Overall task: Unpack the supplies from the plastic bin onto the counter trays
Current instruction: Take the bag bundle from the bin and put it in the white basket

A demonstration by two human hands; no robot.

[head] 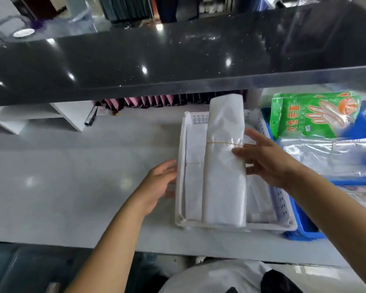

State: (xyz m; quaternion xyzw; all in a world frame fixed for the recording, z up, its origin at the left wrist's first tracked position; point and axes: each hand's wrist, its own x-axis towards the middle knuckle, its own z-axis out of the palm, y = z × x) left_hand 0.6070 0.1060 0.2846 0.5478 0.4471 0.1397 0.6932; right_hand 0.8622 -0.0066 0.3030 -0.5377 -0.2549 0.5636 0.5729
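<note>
A white perforated tray point(282, 199) sits on the pale counter. A long bundle of clear plastic bags point(225, 166), tied with a yellow rubber band, lies lengthwise in it and sticks out past both ends. A flat white stack point(193, 182) lies to its left in the tray. My right hand point(260, 159) touches the bundle's right side at the rubber band with fingers spread. My left hand point(159, 182) rests with relaxed fingers against the tray's left wall. A blue plastic bin point(304, 225) stands right of the tray, holding a green glove packet point(313, 115) and silvery bags point(330, 157).
A dark glossy upper counter point(156, 60) overhangs the back of the work surface. Under it stand a row of pink and dark folders point(167, 101), a white shelf unit point(68, 115) and a metal cylinder point(91, 118). The pale counter point(72, 176) extends left of the tray.
</note>
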